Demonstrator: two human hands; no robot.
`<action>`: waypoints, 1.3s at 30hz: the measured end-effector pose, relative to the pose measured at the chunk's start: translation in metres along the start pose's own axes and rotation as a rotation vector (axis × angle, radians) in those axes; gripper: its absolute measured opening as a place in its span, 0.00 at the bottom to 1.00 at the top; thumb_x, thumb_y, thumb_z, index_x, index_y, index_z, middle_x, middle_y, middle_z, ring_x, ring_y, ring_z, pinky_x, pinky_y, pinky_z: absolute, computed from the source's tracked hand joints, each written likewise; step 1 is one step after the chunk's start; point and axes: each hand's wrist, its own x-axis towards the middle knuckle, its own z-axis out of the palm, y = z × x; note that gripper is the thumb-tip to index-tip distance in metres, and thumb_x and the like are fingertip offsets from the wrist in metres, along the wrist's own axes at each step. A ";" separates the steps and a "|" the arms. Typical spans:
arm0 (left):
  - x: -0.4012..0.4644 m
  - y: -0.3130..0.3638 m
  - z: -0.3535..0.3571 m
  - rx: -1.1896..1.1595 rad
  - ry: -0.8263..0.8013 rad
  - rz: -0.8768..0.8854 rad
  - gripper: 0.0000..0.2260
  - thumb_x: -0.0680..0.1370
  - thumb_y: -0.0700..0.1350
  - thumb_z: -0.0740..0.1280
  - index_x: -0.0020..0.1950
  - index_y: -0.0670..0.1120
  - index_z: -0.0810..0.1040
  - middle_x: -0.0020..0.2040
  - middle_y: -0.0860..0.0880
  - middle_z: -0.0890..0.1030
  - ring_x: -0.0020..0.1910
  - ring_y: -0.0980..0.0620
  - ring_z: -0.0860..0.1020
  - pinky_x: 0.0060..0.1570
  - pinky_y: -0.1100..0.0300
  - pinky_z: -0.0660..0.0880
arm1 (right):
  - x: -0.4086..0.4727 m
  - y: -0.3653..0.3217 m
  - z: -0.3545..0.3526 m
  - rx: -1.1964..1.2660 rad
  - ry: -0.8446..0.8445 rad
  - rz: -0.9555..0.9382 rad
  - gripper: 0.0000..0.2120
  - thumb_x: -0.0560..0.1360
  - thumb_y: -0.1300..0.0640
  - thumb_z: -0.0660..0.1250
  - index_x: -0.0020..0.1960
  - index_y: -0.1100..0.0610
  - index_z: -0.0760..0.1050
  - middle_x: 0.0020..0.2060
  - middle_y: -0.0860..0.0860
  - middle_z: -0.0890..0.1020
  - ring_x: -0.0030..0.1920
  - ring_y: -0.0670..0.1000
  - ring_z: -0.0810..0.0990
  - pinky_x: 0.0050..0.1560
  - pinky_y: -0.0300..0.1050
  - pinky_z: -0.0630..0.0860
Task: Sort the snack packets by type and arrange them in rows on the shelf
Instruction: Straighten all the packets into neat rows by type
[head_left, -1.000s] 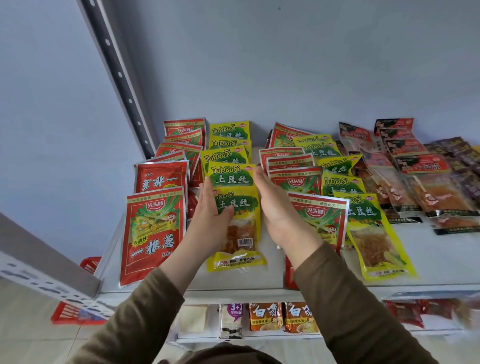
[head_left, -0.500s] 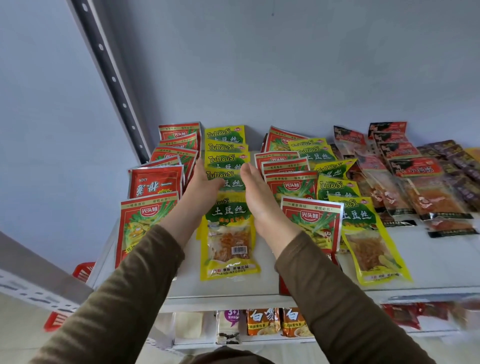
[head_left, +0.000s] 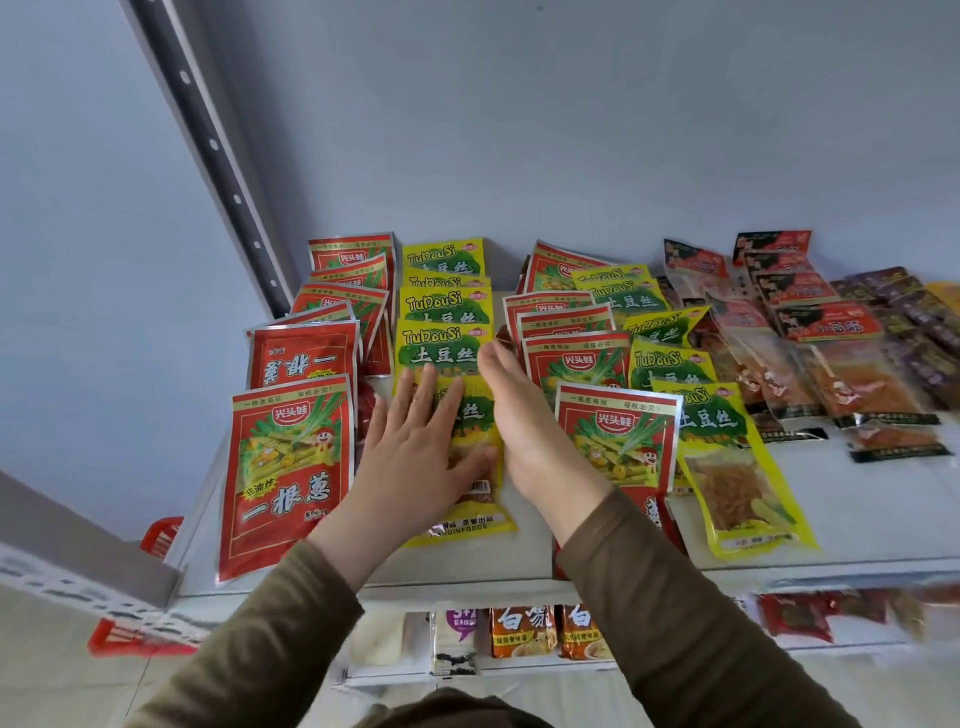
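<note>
Packet rows (head_left: 445, 306) run front to back on the shelf (head_left: 857, 514) — more packets (head_left: 522, 631) on the shelf below.

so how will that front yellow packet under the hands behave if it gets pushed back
The front yellow packet looks thin and glossy, so it should slide easily on the smooth shelf. Probably light and floppy: it lies flat under the left hand and may ride over its neighbours.

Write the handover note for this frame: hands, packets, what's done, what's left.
Left hand lies flat, fingers straight, on the front yellow packet. Right hand stands on edge against that packet's right side.
Done: red and yellow packets in overlapping rows on the shelf.
Left: square up this yellow row; one red packet in the leftmost row lies upside down; the packets at the right look loosely stacked.
</note>
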 end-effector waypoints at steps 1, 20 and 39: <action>0.001 -0.001 0.001 0.015 -0.003 -0.002 0.36 0.81 0.68 0.51 0.84 0.56 0.41 0.84 0.49 0.37 0.81 0.48 0.32 0.80 0.46 0.36 | -0.001 0.001 0.001 -0.019 -0.005 -0.008 0.29 0.83 0.38 0.57 0.81 0.43 0.55 0.81 0.43 0.57 0.79 0.48 0.58 0.67 0.45 0.59; -0.028 0.105 0.009 0.009 -0.037 0.472 0.33 0.83 0.65 0.48 0.84 0.49 0.51 0.85 0.46 0.46 0.82 0.46 0.37 0.80 0.45 0.37 | -0.075 -0.003 -0.113 -0.276 0.515 -0.224 0.16 0.85 0.60 0.59 0.71 0.52 0.73 0.69 0.46 0.76 0.71 0.44 0.72 0.67 0.37 0.68; -0.019 0.115 0.021 -0.038 -0.018 0.213 0.32 0.79 0.59 0.58 0.82 0.56 0.53 0.85 0.50 0.47 0.83 0.51 0.41 0.80 0.50 0.39 | -0.053 -0.009 -0.132 -0.156 0.083 -0.105 0.26 0.85 0.49 0.60 0.81 0.46 0.58 0.80 0.44 0.60 0.78 0.45 0.60 0.73 0.44 0.61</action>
